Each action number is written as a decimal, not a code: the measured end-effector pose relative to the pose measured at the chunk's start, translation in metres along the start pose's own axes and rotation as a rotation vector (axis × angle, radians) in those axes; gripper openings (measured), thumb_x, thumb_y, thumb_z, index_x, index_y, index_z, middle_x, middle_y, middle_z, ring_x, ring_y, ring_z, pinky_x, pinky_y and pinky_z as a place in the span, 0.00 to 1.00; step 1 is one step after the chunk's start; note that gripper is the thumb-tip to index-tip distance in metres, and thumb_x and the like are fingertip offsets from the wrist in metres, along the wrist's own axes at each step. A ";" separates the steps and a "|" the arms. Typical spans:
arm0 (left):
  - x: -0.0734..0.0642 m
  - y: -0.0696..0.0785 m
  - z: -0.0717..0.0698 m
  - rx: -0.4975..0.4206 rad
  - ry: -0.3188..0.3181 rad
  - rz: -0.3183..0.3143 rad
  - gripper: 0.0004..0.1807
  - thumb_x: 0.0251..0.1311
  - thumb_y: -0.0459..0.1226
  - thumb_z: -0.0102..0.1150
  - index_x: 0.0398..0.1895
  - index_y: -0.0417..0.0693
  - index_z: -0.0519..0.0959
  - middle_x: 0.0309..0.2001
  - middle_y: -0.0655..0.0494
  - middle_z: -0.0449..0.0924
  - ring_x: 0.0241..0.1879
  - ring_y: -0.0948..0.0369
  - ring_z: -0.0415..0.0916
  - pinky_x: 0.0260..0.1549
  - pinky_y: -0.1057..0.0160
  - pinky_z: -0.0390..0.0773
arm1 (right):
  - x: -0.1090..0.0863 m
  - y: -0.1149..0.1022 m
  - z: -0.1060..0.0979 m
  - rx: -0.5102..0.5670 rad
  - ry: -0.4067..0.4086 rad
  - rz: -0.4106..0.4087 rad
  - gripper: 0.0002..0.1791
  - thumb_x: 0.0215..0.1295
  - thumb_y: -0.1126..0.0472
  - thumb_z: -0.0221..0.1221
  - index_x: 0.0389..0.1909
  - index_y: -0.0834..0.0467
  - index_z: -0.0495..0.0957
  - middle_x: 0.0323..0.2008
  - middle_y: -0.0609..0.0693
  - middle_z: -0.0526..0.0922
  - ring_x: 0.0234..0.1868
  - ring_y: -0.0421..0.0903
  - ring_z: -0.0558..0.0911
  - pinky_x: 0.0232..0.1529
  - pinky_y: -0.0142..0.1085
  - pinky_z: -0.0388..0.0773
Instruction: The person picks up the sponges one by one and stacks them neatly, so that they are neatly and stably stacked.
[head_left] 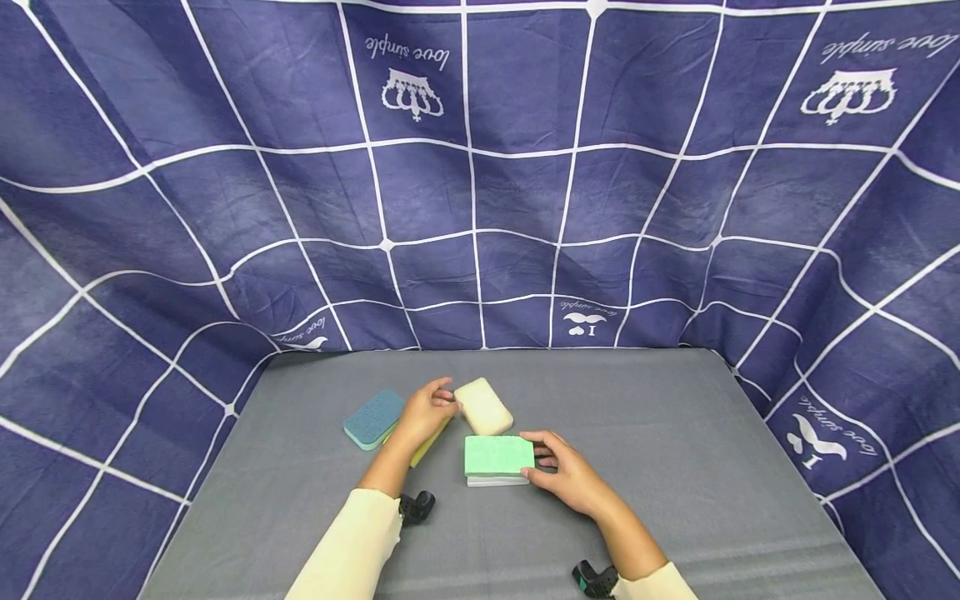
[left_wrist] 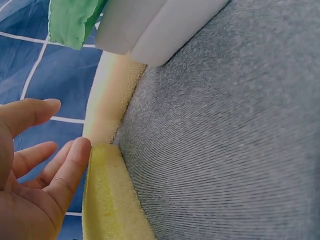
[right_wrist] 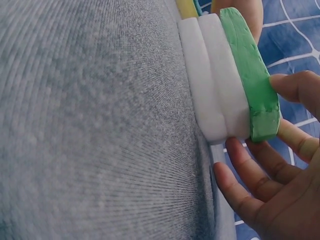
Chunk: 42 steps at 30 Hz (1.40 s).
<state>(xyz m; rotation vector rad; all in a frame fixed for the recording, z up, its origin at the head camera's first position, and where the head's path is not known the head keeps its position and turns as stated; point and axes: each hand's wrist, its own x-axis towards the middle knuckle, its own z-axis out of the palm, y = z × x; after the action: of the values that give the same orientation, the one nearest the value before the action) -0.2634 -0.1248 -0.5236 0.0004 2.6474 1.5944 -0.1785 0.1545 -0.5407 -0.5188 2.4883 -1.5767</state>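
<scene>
A green sponge [head_left: 498, 455] lies on top of two white sponges [right_wrist: 212, 80] stacked flat on the table. My right hand [head_left: 566, 475] holds the green sponge at its right end, thumb on the near edge and index finger at the far edge; other fingertips touch the stack's end in the right wrist view. Over a yellow sponge [left_wrist: 107, 195] hovers my left hand [head_left: 427, 412], fingers relaxed and holding nothing. Its fingertips are close to a cream sponge [head_left: 483, 407] behind the stack. The left forearm hides part of the yellow sponge in the head view.
To the left of the yellow sponge lies a blue sponge [head_left: 375, 418] with a paler underside. Grey cloth covers the table [head_left: 637, 400]. A blue curtain [head_left: 525, 192] with white grid lines hangs behind the table and along its sides.
</scene>
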 end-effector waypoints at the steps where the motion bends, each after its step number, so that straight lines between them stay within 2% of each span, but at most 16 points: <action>1: 0.001 -0.001 0.000 0.006 0.001 0.004 0.31 0.56 0.36 0.66 0.64 0.41 0.71 0.46 0.46 0.81 0.43 0.55 0.80 0.40 0.61 0.80 | 0.000 0.000 0.000 0.006 0.001 -0.001 0.30 0.60 0.58 0.66 0.63 0.50 0.70 0.59 0.52 0.74 0.58 0.53 0.77 0.57 0.50 0.75; 9: 0.011 -0.007 0.004 0.061 -0.003 -0.029 0.29 0.55 0.39 0.67 0.61 0.41 0.74 0.40 0.50 0.81 0.40 0.60 0.79 0.42 0.62 0.78 | -0.001 0.002 0.000 -0.041 -0.004 0.006 0.30 0.61 0.53 0.66 0.64 0.49 0.70 0.59 0.50 0.74 0.56 0.49 0.77 0.56 0.44 0.77; 14: 0.016 -0.012 0.005 0.078 -0.015 -0.042 0.30 0.54 0.42 0.68 0.61 0.43 0.75 0.39 0.52 0.80 0.39 0.61 0.78 0.43 0.60 0.77 | 0.000 0.000 -0.001 -0.026 -0.011 0.019 0.30 0.61 0.51 0.65 0.64 0.48 0.70 0.59 0.51 0.74 0.57 0.50 0.77 0.56 0.44 0.77; 23: 0.022 -0.013 0.006 0.072 -0.050 -0.070 0.28 0.54 0.42 0.69 0.59 0.45 0.77 0.35 0.54 0.79 0.34 0.62 0.74 0.37 0.65 0.74 | -0.001 0.001 -0.001 -0.024 -0.010 0.022 0.30 0.60 0.50 0.66 0.64 0.46 0.70 0.60 0.50 0.73 0.58 0.50 0.77 0.56 0.43 0.76; 27: 0.025 -0.014 0.006 0.085 -0.059 -0.087 0.27 0.54 0.44 0.69 0.58 0.46 0.78 0.32 0.55 0.77 0.31 0.62 0.71 0.32 0.66 0.71 | 0.000 0.001 -0.001 -0.015 -0.010 0.009 0.30 0.61 0.53 0.65 0.64 0.48 0.70 0.60 0.51 0.74 0.58 0.52 0.77 0.56 0.48 0.76; 32: 0.025 -0.009 0.006 0.131 -0.060 -0.108 0.28 0.54 0.46 0.68 0.58 0.46 0.79 0.31 0.56 0.75 0.31 0.61 0.70 0.34 0.65 0.70 | 0.001 0.001 0.000 -0.014 -0.003 0.021 0.30 0.60 0.57 0.66 0.64 0.50 0.70 0.59 0.51 0.74 0.57 0.51 0.77 0.56 0.49 0.75; 37: 0.023 -0.004 0.008 0.149 -0.047 -0.117 0.26 0.53 0.46 0.70 0.54 0.45 0.80 0.34 0.54 0.77 0.34 0.60 0.72 0.36 0.64 0.71 | 0.002 0.000 -0.001 -0.013 -0.004 0.027 0.30 0.60 0.56 0.66 0.64 0.49 0.70 0.57 0.50 0.76 0.56 0.50 0.77 0.56 0.48 0.76; 42: 0.020 -0.004 0.009 0.145 -0.029 -0.088 0.24 0.48 0.44 0.73 0.48 0.44 0.82 0.36 0.52 0.78 0.36 0.60 0.74 0.36 0.64 0.73 | 0.002 -0.001 -0.001 -0.009 -0.014 0.012 0.30 0.60 0.54 0.66 0.64 0.50 0.70 0.58 0.51 0.75 0.57 0.51 0.77 0.56 0.48 0.76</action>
<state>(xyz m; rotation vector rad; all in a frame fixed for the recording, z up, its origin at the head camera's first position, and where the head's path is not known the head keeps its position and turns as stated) -0.2826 -0.1183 -0.5325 -0.0848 2.6937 1.3640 -0.1803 0.1548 -0.5393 -0.5137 2.4846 -1.5537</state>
